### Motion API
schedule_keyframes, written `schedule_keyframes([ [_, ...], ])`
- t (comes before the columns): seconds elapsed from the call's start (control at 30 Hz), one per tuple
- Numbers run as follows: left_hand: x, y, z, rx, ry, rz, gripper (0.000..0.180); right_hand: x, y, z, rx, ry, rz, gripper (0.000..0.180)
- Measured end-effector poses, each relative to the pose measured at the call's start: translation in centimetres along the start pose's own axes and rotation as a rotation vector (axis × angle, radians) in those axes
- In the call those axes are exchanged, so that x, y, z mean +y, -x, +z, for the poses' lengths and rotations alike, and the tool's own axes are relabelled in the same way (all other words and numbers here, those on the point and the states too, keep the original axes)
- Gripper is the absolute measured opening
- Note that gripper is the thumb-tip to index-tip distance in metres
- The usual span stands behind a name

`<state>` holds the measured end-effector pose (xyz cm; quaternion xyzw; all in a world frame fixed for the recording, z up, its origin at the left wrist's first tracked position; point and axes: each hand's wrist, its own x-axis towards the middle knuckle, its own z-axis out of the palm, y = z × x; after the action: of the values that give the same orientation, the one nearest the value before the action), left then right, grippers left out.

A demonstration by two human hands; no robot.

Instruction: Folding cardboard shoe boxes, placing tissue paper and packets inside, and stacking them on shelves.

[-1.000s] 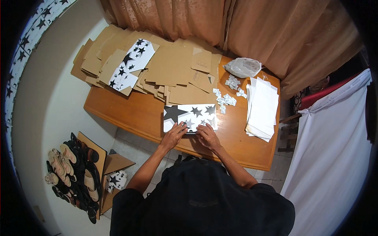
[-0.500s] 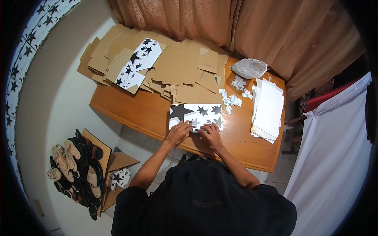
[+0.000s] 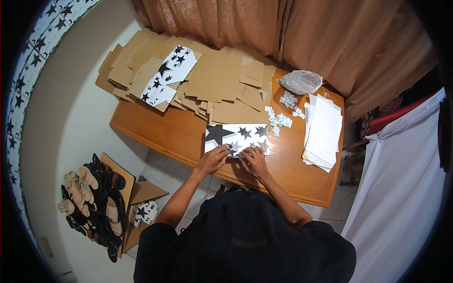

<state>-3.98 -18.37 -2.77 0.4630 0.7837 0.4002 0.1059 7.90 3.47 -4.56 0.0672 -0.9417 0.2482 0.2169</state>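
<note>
White paper printed with black stars, a flat star sheet [image 3: 237, 137], lies on the wooden table [image 3: 174, 134] right under both hands, its near edge beneath the fingertips and the rest stretching away from them. The left hand [image 3: 213, 159] presses its fingers down on the near left part of the sheet; the right hand [image 3: 254, 160] rests just beside it on the near right part, fingers bent onto the paper. Neither hand grips anything that can be made out: both seem to lie fairly flat, pinning or creasing the near edge, though the fingertips are too small to tell more. The work looks to be at the folding or smoothing step, and the next move would likely call for steady pressure along that edge so the sheet does not slide. Beyond the hands lie heaps of brown cardboard pieces [image 3: 222, 80]. To the right of the right hand is a stack of white sheets [image 3: 324, 129], with small paper scraps [image 3: 281, 119] between it and the star sheet.
</note>
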Motion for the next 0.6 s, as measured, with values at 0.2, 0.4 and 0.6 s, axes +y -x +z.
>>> schedule_keyframes([
  [0.2, 0.7, 0.3, -0.5, -0.06, -0.302, 0.087, 0.035, -0.2, -0.4, -0.3, -0.007, 0.029, 0.035, 0.027],
  [0.4, -0.5, 0.4, 1.1, 0.021, -0.313, 0.086, 0.026, 0.0, -0.5, 0.1, 0.003, 0.067, -0.014, 0.027],
  [0.6, -0.4, 0.6, 1.4, 0.049, -0.336, 0.108, 0.024, 0.2, -0.2, 0.3, -0.001, 0.036, -0.055, 0.029],
])
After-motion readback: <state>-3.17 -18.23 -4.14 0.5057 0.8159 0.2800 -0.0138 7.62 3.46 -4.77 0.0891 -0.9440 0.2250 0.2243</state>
